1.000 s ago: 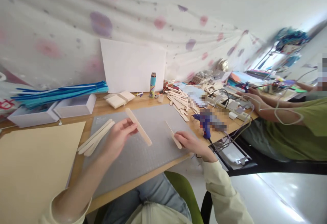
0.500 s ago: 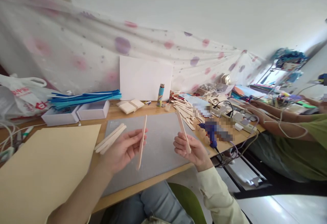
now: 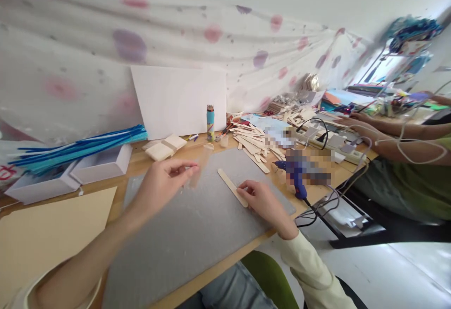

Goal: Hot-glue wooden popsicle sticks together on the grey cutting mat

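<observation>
My left hand (image 3: pixel 167 177) is over the grey mat (image 3: pixel 169 248), thumb and fingers pinched on a wooden craft stick (image 3: pixel 202 163) that stands steeply and is blurred by motion. To the right, a second craft stick (image 3: pixel 228 182) lies at a slant, flat or nearly flat on the mat. My right hand (image 3: pixel 262 201) has its fingers closed on the near end of that stick. The sticks that lay at the mat's left edge do not show now.
Loose craft sticks (image 3: pixel 248 140) are heaped behind the mat. A blue glue gun (image 3: pixel 296 177) with its cable lies on the right. A pencil tube (image 3: pixel 210 123), wrapped sticks (image 3: pixel 165 147) and white boxes (image 3: pixel 102 166) stand along the back. A co-worker's arms (image 3: pixel 369 130) are far right.
My right hand has lowered its craft stick from upright onto the mat. My left hand has moved up and away with its stick. The view has shifted right and closer.
</observation>
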A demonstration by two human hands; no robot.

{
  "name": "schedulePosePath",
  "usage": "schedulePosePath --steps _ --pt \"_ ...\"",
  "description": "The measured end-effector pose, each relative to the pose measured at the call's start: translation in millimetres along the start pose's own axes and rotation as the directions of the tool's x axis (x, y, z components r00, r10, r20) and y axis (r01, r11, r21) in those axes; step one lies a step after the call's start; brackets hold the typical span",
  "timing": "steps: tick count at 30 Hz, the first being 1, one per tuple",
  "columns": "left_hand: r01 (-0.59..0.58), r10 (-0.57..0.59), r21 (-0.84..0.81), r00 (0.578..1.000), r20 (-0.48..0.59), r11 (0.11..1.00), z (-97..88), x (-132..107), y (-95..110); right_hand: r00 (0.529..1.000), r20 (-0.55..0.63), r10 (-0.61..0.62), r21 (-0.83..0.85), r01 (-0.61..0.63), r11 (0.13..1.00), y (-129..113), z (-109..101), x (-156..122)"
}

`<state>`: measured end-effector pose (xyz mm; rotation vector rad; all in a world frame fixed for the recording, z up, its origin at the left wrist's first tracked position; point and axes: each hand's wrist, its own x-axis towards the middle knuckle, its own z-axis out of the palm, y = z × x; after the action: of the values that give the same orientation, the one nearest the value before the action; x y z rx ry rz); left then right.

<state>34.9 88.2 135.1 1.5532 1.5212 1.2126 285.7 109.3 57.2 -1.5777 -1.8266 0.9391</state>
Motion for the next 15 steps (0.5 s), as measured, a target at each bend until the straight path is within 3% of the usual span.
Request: schedulePosePath --steps 3,5,7,8,9,10,12,14,15 --pt "0.003 0.004 -0.094 0.997 0.082 0.996 14.9 8.0 -13.4 0.991 -0.128 0.033 -0.086 -0.044 0.995 21.9 -19.3 -25.1" --pt "0.026 -0.012 -0.143 0.995 0.099 0.989 24.9 12.2 -24.7 0.943 -0.314 0.111 -0.147 -0.164 0.975 47.1 -37.8 -42.0" --pt "0.087 -0.066 -0.18 0.991 0.117 0.98 34.2 17.5 -36.1 0.779 -0.611 0.142 -0.154 -0.293 0.944 72.3 -57.2 -49.8" --pt "0.135 -0.111 -0.218 0.986 0.122 0.967 38.8 20.8 -41.7 0.698 -0.709 0.103 -0.157 -0.299 0.941 82.3 -66.1 -48.7" --pt "0.184 -0.158 -0.265 0.98 0.119 0.946 43.6 24.3 -47.3 0.643 -0.765 0.048 -0.18 -0.285 0.941 89.8 -73.8 -44.0" --pt "0.225 -0.2 -0.311 0.974 0.111 0.923 48.5 27.9 -52.8 0.628 -0.778 -0.006 -0.225 -0.27 0.936 94.7 -80.0 -36.4" --pt "0.268 -0.255 -0.38 0.963 0.087 0.885 58.7 34.3 -63.0 0.716 -0.695 -0.059 -0.325 -0.241 0.914 97.5 -87.4 -16.0" --pt "0.288 -0.275 -0.411 0.957 0.09 0.865 67.7 38.3 -70.6 0.829 -0.559 -0.012 -0.351 -0.224 0.909 95.0 -89.1 4.2" --pt "0.298 -0.28 -0.418 0.954 0.106 0.858 71.2 39.2 -73.2 0.863 -0.506 0.014 -0.332 -0.21 0.92 93.3 -88.7 12.1"
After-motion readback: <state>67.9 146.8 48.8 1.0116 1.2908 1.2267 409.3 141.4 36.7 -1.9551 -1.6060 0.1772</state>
